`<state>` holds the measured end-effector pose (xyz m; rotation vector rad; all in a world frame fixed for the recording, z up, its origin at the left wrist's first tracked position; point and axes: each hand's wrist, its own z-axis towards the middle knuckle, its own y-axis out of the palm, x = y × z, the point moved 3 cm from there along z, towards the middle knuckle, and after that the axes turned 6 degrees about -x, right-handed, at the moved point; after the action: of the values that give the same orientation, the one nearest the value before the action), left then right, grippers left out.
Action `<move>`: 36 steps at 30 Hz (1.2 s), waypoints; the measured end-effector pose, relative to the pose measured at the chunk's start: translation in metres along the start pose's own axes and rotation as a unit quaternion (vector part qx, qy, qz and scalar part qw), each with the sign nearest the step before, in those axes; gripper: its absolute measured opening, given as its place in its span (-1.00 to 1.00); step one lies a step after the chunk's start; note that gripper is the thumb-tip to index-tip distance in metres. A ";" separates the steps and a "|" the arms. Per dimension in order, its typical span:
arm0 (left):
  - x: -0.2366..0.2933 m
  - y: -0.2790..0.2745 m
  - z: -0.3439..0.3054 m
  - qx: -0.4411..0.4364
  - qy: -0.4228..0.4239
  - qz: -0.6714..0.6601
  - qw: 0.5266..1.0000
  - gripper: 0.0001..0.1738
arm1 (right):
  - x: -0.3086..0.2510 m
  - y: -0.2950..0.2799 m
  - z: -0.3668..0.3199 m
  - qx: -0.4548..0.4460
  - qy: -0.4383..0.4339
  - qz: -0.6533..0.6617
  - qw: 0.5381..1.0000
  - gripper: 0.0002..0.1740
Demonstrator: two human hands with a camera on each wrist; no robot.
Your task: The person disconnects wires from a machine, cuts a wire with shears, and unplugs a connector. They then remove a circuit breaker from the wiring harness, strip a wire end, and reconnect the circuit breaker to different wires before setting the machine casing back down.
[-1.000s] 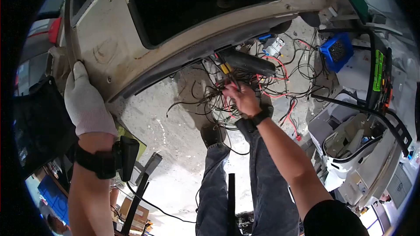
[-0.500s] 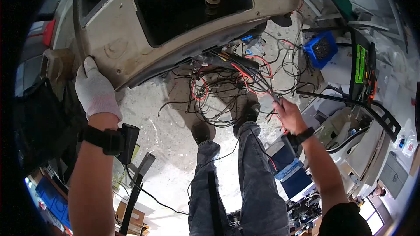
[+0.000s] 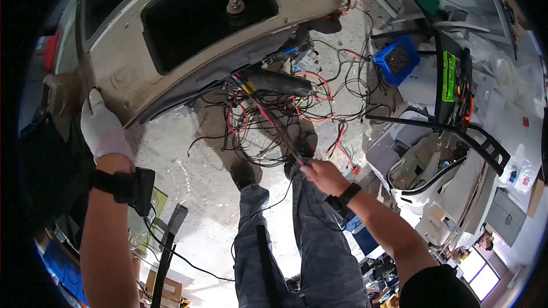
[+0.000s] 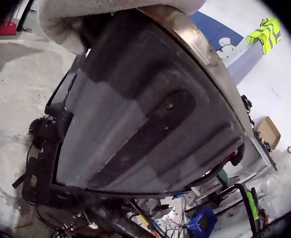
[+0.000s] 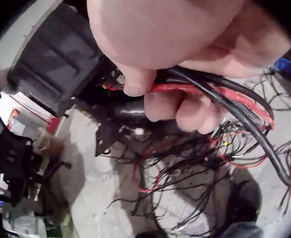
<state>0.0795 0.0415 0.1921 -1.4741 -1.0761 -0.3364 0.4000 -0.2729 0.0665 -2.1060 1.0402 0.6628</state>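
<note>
A gloved left hand (image 3: 104, 128) grips the left corner of a large worn beige panel (image 3: 120, 80) that has a rectangular opening. In the left wrist view the glove (image 4: 113, 7) lies over the panel's edge, with its dark ribbed underside (image 4: 130, 104) below. My bare right hand (image 3: 325, 175) holds a bundle of cables (image 3: 271, 117) running up to under the panel. In the right wrist view, red cable (image 5: 185, 88) and black cable (image 5: 230, 109) pass between thumb and curled fingers. Tangled loose wires (image 3: 257, 148) lie on the floor around my shoes.
To the right stand a blue bin (image 3: 397, 60) of small dark pieces and a white open container (image 3: 419, 165). A black rack with green parts (image 3: 449, 74) is beside them. Below the panel sits a dark cylinder (image 3: 285, 84). A metal bar (image 3: 171, 228) stands at lower left.
The right hand was among the wires, then pulled a cable bundle out to the right, and now holds it lower and nearer my legs. The left hand stays at the panel's corner.
</note>
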 end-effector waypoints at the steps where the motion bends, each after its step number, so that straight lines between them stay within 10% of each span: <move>1: -0.001 0.000 0.001 -0.003 0.000 -0.004 1.000 -0.50 | 0.001 0.011 -0.001 0.005 0.006 0.011 1.000 -0.72; 17: -0.004 -0.001 0.003 -0.002 -0.020 -0.052 0.998 -0.49 | 0.018 0.047 0.004 0.085 -0.008 -0.042 0.995 -0.81; 24: -0.003 -0.002 0.002 -0.008 -0.019 -0.027 0.999 -0.52 | 0.062 -0.054 0.029 0.143 0.052 -0.128 0.980 -0.83; 31: 0.001 -0.002 -0.001 -0.018 -0.012 -0.022 1.000 -0.49 | 0.043 -0.158 0.072 0.303 0.020 -0.382 0.873 -0.79; 33: 0.000 0.000 -0.001 0.004 -0.001 -0.027 1.000 -0.51 | 0.004 -0.163 0.075 0.516 -0.090 -0.387 0.759 -0.77; 36: 0.001 0.001 -0.004 0.026 0.008 -0.033 0.999 -0.51 | 0.012 -0.102 0.103 0.361 -0.131 -0.110 0.917 -0.78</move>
<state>0.0823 0.0389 0.1935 -1.3895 -1.1148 -0.3624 0.4769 -0.1552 0.0288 -1.4083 0.7274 0.3524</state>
